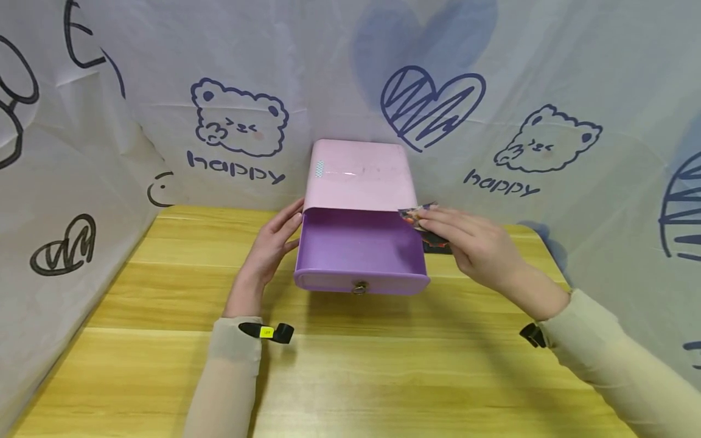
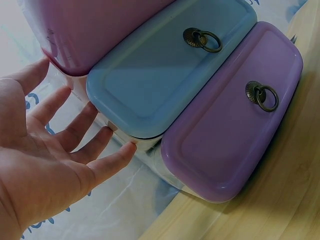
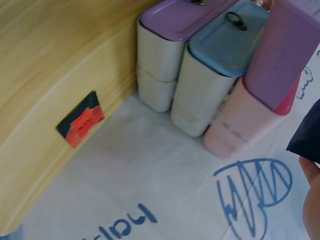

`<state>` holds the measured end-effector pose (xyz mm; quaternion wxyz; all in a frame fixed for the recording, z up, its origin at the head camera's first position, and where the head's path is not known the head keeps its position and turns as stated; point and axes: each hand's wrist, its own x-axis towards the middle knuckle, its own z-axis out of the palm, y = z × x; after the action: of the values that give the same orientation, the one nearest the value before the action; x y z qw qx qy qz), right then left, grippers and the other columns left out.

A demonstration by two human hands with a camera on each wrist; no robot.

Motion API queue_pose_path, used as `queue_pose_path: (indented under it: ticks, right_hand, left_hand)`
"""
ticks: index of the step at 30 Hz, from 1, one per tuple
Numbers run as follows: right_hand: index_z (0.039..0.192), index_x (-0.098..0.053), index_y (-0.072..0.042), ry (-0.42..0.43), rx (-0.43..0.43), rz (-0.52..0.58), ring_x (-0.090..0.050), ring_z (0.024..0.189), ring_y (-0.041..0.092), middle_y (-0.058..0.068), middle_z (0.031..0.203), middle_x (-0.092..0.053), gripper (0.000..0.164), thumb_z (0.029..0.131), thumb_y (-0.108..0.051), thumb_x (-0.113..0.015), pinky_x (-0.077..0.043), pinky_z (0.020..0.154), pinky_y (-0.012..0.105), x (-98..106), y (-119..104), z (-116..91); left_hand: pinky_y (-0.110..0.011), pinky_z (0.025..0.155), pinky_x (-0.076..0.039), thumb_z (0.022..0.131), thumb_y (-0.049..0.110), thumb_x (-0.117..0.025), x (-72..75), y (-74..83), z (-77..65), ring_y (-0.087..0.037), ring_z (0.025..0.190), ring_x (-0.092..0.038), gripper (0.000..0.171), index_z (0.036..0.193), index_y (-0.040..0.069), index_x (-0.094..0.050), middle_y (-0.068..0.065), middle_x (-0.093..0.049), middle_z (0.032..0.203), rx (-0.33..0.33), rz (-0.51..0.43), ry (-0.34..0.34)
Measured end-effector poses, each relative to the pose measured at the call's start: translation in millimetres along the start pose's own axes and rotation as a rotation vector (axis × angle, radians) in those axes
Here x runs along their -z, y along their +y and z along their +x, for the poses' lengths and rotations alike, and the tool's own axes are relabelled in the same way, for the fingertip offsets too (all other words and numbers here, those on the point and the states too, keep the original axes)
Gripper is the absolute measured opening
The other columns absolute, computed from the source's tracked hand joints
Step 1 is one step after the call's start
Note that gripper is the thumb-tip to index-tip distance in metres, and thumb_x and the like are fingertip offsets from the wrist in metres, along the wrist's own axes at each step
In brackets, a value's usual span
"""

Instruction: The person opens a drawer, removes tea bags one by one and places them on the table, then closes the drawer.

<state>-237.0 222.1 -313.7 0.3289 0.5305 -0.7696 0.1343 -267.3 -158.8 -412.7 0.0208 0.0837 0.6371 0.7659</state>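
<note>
A small stacked chest of drawers [image 1: 358, 173] stands against the backdrop, with a pink top. Its top purple drawer [image 1: 361, 284] is pulled out and has a ring handle; no contents show inside. Below it, the blue drawer [image 2: 160, 75] and lower purple drawer [image 2: 230, 115] are closed. My left hand [image 1: 268, 246] touches the chest's left side with spread, extended fingers. Above the open drawer's right edge, my right hand [image 1: 476, 243] pinches a small flat printed card [image 1: 414, 216], dark on one side [image 3: 309, 134]; the fingers cover part of it.
On the wooden table, right of the chest, lies another dark-and-red card [image 3: 82, 120], partly hidden by my right hand in the head view. A white cloth backdrop [image 1: 339, 79] with blue drawings hangs close behind the chest and along both sides.
</note>
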Motion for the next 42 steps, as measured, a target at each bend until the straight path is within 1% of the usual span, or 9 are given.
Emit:
queue_pose_path:
  ticks: [3,7,17,19,23,26,31,36,42]
  right_hand:
    - [0.134,-0.067,0.001,0.004,-0.011,-0.024,-0.066,0.122,0.037,0.015,0.138,-0.067,0.047,0.092,0.013,-0.052,-0.048,0.113,0.04,-0.1,2.8,-6.5]
    - [0.136,-0.066,0.002,0.01,-0.046,-0.047,-0.064,0.124,0.039,0.016,0.14,-0.066,0.047,0.093,0.013,-0.051,-0.043,0.117,0.037,-0.6,8.6,-17.1]
    - [0.139,-0.065,-0.002,-0.031,-0.224,-0.099,-0.062,0.13,0.033,0.011,0.142,-0.065,0.062,0.084,0.024,-0.055,-0.036,0.12,0.027,-4.5,26.3,-50.3]
    - [0.14,-0.064,-0.002,-0.042,-0.247,-0.116,-0.061,0.13,0.034,0.012,0.143,-0.064,0.064,0.083,0.026,-0.055,-0.04,0.118,0.031,-5.3,30.1,-56.3]
    - [0.141,-0.062,-0.002,-0.075,-0.297,-0.148,-0.061,0.129,0.036,0.013,0.143,-0.064,0.065,0.083,0.026,-0.059,-0.051,0.108,0.048,-6.8,37.6,-68.3]
    - [0.141,-0.062,-0.001,-0.092,-0.336,-0.157,-0.062,0.128,0.038,0.015,0.142,-0.064,0.063,0.083,0.025,-0.06,-0.054,0.1,0.057,-8.2,44.3,-77.8]
    - [0.138,-0.063,0.001,-0.103,-0.389,-0.171,-0.063,0.123,0.041,0.017,0.138,-0.066,0.057,0.086,0.022,-0.057,-0.055,0.095,0.06,-12.9,58.3,-95.6]
    - [0.139,-0.062,0.0,-0.145,-0.455,-0.184,-0.062,0.121,0.043,0.019,0.139,-0.064,0.054,0.089,0.019,-0.054,-0.056,0.089,0.061,-16.9,68.3,-110.6]
    - [0.142,-0.06,-0.002,-0.235,-0.586,-0.179,-0.059,0.125,0.044,0.02,0.143,-0.061,0.051,0.094,0.014,-0.052,-0.052,0.098,0.062,-21.6,74.1,-121.3]
  left_hand:
    - [-0.059,0.12,-0.035,0.11,0.028,-0.054,0.4,-0.4,0.0,-0.027,0.153,-0.033,0.055,0.161,0.013,-0.039,-0.008,-0.036,0.167,0.001,0.001,0.001]
    - [-0.059,0.12,-0.035,0.11,0.028,-0.053,0.7,-0.4,0.3,-0.028,0.153,-0.033,0.055,0.161,0.013,-0.039,-0.008,-0.036,0.167,0.001,0.001,0.0]
    - [-0.059,0.12,-0.035,0.11,0.03,-0.054,2.1,-0.7,0.8,-0.027,0.153,-0.033,0.056,0.161,0.014,-0.04,-0.007,-0.036,0.167,0.006,0.009,0.001]
    - [-0.059,0.12,-0.036,0.11,0.03,-0.054,2.2,-0.5,1.0,-0.026,0.153,-0.033,0.056,0.161,0.015,-0.04,-0.006,-0.036,0.167,0.008,0.008,0.002]
    - [-0.058,0.119,-0.036,0.11,0.03,-0.055,2.1,-0.4,1.4,-0.026,0.153,-0.034,0.056,0.161,0.015,-0.041,-0.006,-0.037,0.167,0.009,0.01,0.004]
    - [-0.058,0.119,-0.036,0.11,0.031,-0.055,2.0,-0.6,1.5,-0.026,0.152,-0.034,0.056,0.161,0.015,-0.041,-0.006,-0.037,0.166,0.009,0.014,0.004]
    - [-0.057,0.118,-0.038,0.109,0.031,-0.055,1.5,-0.5,1.2,-0.026,0.152,-0.035,0.055,0.161,0.015,-0.042,-0.006,-0.038,0.166,0.006,0.019,0.003]
    - [-0.056,0.118,-0.039,0.11,0.031,-0.055,1.7,-0.5,1.1,-0.026,0.152,-0.036,0.055,0.161,0.016,-0.042,-0.006,-0.039,0.166,0.001,0.028,-0.001]
    - [-0.057,0.118,-0.039,0.109,0.031,-0.055,2.5,-0.5,0.6,-0.026,0.152,-0.035,0.055,0.161,0.016,-0.042,-0.006,-0.039,0.166,-0.001,0.033,-0.002]
